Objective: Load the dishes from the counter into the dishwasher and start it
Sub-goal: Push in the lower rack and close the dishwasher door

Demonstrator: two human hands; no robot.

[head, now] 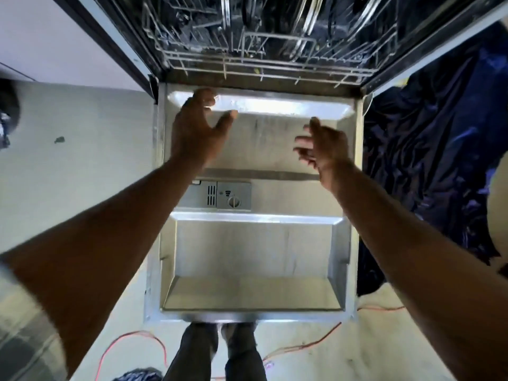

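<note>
So the dishwasher door [255,251] lies open; dishes [305,20] sit in the rack [264,64]; left hand [196,127] and right hand [323,145] reach out empty, fingers spread; starting seems left.

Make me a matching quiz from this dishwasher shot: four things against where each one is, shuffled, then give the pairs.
1 left hand
2 detergent dispenser
3 wire rack
4 red wire

A on the floor
B inside the dishwasher
C set in the middle of the open door
D over the door's far left end

Pairs: 1-D, 2-C, 3-B, 4-A.
</note>
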